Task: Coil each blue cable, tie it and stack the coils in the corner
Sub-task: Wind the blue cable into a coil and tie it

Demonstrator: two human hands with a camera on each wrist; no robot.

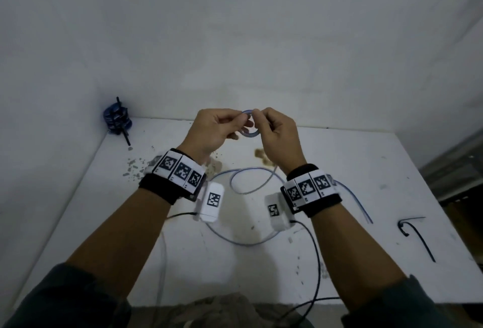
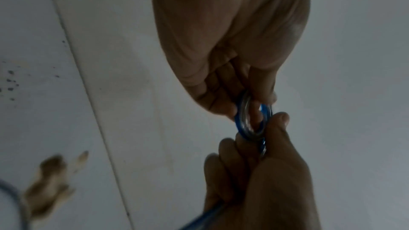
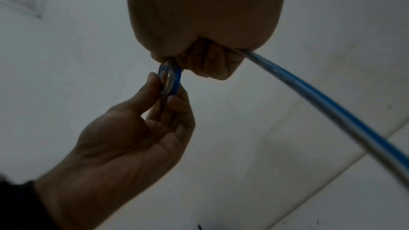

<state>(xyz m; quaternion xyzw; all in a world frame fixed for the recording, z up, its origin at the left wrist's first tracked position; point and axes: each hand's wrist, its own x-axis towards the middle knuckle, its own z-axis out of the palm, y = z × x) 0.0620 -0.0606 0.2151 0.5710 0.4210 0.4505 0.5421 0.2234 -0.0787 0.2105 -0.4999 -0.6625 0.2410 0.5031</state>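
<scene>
Both hands are raised over the white table [image 1: 352, 160], and between them is a small coil [image 1: 249, 133] of blue cable. My left hand [image 1: 241, 119] pinches the coil's left side with thumb and fingers. Fingers curled, my right hand [image 1: 257, 116] grips the right side. The left wrist view shows the coil [image 2: 240, 123] as a tight ring between the fingertips. In the right wrist view the cable's tail [image 3: 332, 111] runs out of my right fist beside the coil [image 3: 176, 83]. The loose length [image 1: 245, 186] lies in loops on the table below.
A stack of tied blue coils [image 1: 116, 118] stands in the back left corner against the walls, with a black tie sticking out. A black cable tie [image 1: 415, 233] lies near the table's right edge. Black wires [image 1: 316, 254] from the wrist cameras trail over the front edge.
</scene>
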